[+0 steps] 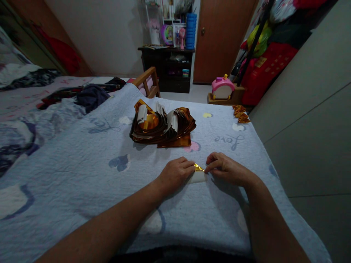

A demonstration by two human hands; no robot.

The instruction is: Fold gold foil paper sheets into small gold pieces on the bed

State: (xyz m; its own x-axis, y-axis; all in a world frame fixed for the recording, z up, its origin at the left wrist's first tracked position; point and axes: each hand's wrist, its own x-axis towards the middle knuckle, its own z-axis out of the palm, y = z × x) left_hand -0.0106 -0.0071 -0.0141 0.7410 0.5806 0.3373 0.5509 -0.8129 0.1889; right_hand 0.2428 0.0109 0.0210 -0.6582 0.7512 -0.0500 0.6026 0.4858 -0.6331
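Observation:
A sheet of gold foil paper (197, 178) with a pale back lies in front of me, its far part folded over so the shiny gold side shows. My left hand (178, 171) lies on the sheet's left part, fingers together and pressing it down. At the sheet's right end, my right hand (223, 168) pinches the folded edge between thumb and forefinger. Beyond my hands sits a loose, curled stack of gold foil sheets (175, 137), with white backs showing between the layers. Several folded gold foil pieces (241, 114) lie at the far right corner.
A light blue patterned cloth (95, 175) covers the surface under my hands. Rumpled clothes (93, 98) lie to the left. A wooden chair back (149, 82) rises past the far edge, and a pink toy case (222, 88) stands beyond. A pale cabinet (309, 120) flanks the right side.

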